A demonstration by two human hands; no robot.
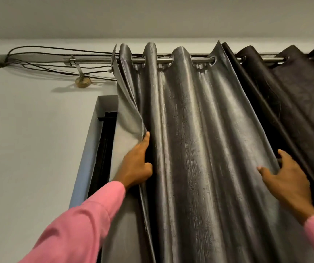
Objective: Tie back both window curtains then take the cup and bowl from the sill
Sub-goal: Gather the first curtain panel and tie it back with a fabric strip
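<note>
A shiny grey curtain [199, 139] hangs by metal eyelets from a steel rod [99, 60] and covers most of the window. My left hand [136, 164] grips its left edge, with the thumb up along the fold and the pale lining turned outward. My right hand [285, 179] holds the curtain's right edge, fingers curled behind the fabric and thumb on the front. A second, darker curtain [294, 95] hangs on the same rod to the right. The sill, cup and bowl are out of view.
The window recess [93, 149] with a dark frame shows at the left of the grey curtain. Several black cables [48, 54] run along the wall above the rod to a round bracket [83, 82]. The ceiling lies just above.
</note>
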